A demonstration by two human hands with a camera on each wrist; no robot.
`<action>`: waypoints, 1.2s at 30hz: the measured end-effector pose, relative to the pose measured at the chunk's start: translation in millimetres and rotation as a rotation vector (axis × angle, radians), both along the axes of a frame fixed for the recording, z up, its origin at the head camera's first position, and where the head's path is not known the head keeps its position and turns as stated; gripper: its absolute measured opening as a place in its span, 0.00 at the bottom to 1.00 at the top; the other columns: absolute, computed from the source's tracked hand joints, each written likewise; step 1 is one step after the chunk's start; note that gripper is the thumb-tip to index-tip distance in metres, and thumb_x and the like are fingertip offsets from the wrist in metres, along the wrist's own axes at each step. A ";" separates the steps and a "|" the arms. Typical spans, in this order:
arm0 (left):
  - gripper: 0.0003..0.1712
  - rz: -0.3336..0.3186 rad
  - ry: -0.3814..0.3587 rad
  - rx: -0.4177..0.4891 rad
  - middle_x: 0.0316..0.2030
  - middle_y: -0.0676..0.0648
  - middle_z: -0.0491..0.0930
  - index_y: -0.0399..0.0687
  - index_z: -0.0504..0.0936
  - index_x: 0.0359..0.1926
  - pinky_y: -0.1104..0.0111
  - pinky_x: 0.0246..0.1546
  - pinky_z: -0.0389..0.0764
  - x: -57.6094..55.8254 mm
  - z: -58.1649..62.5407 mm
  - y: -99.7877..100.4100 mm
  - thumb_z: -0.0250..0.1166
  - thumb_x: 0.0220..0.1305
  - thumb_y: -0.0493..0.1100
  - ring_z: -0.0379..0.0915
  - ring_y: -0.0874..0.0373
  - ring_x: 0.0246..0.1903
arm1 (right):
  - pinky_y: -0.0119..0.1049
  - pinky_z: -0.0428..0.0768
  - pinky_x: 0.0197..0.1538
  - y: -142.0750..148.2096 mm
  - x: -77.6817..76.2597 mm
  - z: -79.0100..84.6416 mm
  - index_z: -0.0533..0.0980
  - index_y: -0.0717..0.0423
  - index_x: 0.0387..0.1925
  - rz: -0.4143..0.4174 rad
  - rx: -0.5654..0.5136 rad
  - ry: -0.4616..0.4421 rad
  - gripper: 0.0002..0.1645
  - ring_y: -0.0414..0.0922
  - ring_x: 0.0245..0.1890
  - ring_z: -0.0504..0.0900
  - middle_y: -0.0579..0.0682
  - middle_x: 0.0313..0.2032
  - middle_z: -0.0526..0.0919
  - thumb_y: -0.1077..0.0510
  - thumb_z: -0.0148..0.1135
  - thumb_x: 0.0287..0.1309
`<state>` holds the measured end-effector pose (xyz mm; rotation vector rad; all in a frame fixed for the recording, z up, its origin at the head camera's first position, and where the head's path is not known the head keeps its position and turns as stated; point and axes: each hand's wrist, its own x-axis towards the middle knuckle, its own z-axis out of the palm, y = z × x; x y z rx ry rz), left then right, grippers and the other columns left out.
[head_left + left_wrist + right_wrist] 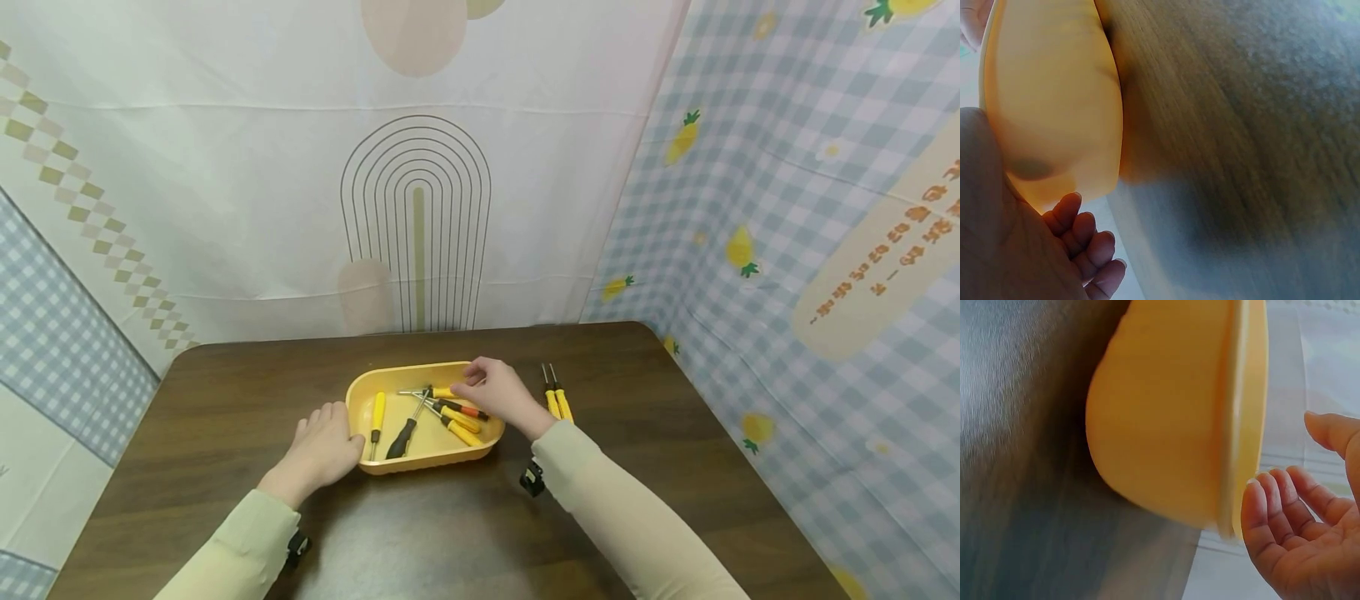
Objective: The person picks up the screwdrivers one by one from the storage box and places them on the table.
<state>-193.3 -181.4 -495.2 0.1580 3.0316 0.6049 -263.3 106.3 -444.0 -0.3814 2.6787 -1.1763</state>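
Note:
A yellow plastic basket (431, 458) lies on the table with several screwdrivers inside. My left hand (322, 446) holds its left end; in the left wrist view the fingers (1094, 240) curl by the outer wall. My right hand (498, 390) hovers over the right back rim, thumb and fingers apart with nothing between them, as the right wrist view shows. Just below its fingertips is a yellow-handled screwdriver (442, 392). Near it lie a red-and-black screwdriver (472, 411) and yellow-and-black ones. A black screwdriver (401, 439) and a yellow screwdriver (378, 410) lie further left.
Two yellow-handled screwdrivers (557, 400) lie side by side on the dark wooden table (637, 467), right of the basket, partly behind the right wrist. A white patterned cloth (262, 208) hangs at the table's back edge, and a checked cloth (720, 275) on the right.

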 end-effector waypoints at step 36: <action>0.20 -0.001 0.012 -0.004 0.34 0.43 0.65 0.34 0.68 0.42 0.55 0.36 0.60 0.6 -0.1 0.7 0.55 0.61 0.48 0.62 0.47 0.35 | 0.33 0.72 0.33 -38.1 -1.2 -42.2 0.78 0.60 0.39 0.039 0.252 0.077 0.09 0.40 0.25 0.72 0.46 0.26 0.75 0.64 0.64 0.55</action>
